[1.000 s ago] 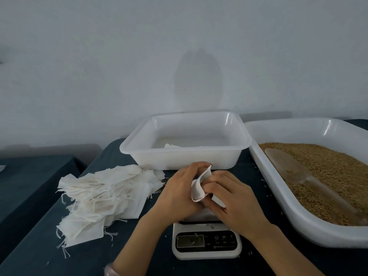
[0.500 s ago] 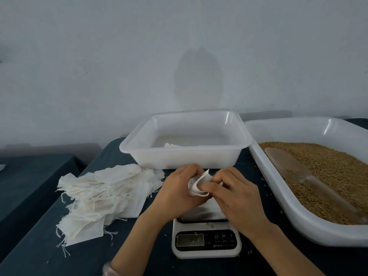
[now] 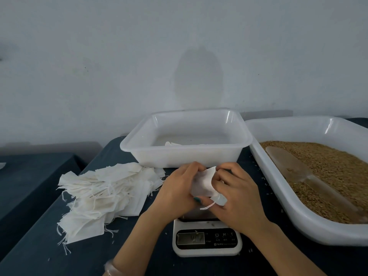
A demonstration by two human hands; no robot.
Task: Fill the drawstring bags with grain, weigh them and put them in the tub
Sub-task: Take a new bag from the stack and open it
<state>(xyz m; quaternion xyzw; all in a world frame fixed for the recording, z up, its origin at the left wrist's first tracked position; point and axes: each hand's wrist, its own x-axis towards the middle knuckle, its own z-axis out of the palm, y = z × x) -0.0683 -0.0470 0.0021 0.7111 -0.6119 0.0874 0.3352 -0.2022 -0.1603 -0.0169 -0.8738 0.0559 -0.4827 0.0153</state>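
A small white drawstring bag (image 3: 205, 184) is held between both hands above the digital scale (image 3: 207, 240). My left hand (image 3: 177, 192) grips its left edge, and my right hand (image 3: 237, 196) pinches its right side, with the string end hanging below. The bag looks flat. Behind the hands stands a square white tub (image 3: 185, 156) with a bag lying in it. To the right, a large white tray (image 3: 298, 212) holds brown grain (image 3: 334, 168) and a clear plastic scoop (image 3: 294, 166) lying on the grain.
A pile of several flat white drawstring bags (image 3: 103, 196) lies on the dark table (image 3: 35, 251) to the left of the scale. A few loose grains are scattered on the cloth. A white wall rises behind the table, and a second dark surface sits lower left.
Both hands have turned and spread the bag: it was folded and curled between the fingers, and now lies flatter between them with its string showing below.
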